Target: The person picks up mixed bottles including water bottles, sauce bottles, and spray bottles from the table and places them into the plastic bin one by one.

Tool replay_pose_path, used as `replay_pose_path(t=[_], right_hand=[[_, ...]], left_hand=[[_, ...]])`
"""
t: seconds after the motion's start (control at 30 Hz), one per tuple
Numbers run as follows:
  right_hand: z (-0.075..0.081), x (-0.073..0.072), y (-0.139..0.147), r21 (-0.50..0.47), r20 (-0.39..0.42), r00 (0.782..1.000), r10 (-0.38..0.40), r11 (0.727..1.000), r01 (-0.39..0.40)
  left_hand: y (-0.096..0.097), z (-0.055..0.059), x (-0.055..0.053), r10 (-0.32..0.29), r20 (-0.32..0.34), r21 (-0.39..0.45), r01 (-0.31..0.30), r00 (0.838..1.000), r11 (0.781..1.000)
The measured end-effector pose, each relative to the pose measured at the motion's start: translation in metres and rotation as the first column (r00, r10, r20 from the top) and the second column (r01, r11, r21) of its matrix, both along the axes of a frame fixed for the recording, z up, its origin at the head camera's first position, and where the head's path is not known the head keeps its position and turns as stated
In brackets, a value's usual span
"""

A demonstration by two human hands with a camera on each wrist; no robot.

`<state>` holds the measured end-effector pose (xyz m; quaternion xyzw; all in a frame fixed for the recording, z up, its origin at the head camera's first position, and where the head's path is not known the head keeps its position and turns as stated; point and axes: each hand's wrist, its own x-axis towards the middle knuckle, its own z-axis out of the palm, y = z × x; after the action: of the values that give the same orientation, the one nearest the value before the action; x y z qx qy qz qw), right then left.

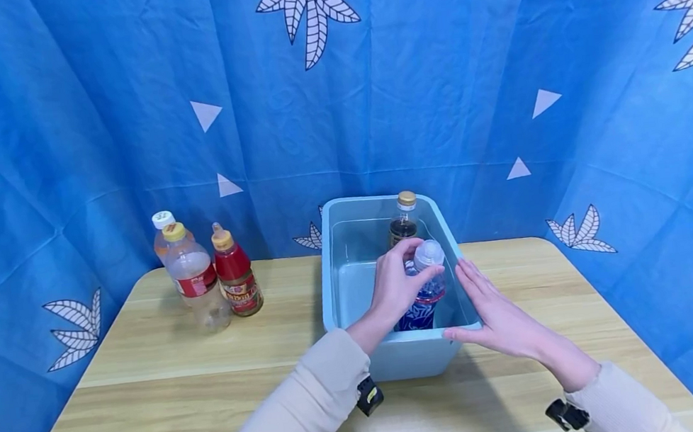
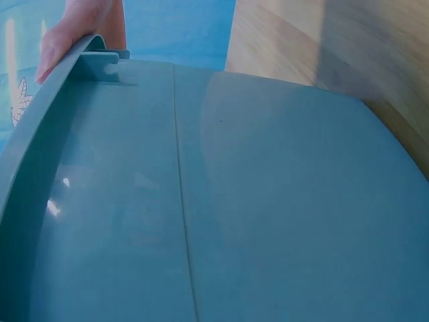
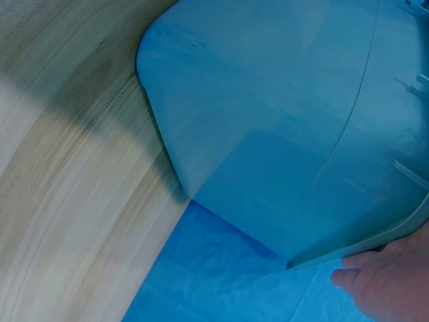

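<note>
A light blue plastic bin stands on the table in the head view. My left hand reaches over its front rim and holds a clear bottle with a blue label by its upper part, thumb and fingers around it. The bottle is upright inside the bin, its base hidden by the front wall. Behind it stands a dark bottle with a gold cap. My right hand rests on the bin's front right corner, fingers straight along the side rim. Both wrist views show mostly the bin's outer wall.
At the table's left stand a red sauce bottle with a yellow cap, a clear bottle with a red label, and a white-capped bottle partly hidden behind it. A blue curtain hangs behind the wooden table.
</note>
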<state>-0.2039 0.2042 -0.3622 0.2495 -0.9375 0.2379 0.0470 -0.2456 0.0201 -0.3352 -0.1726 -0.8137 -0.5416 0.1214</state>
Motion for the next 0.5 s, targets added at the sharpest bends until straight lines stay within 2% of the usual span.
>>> replay_pose_path(t=[0.5], right_hand=[[0.0013,0.001,-0.001,0.0,-0.001,1.0,-0.002,1.0,0.002]], left_hand=[[0.0003,-0.0005,-0.0015,-0.005,0.016,0.008,0.005,1.0,1.0]])
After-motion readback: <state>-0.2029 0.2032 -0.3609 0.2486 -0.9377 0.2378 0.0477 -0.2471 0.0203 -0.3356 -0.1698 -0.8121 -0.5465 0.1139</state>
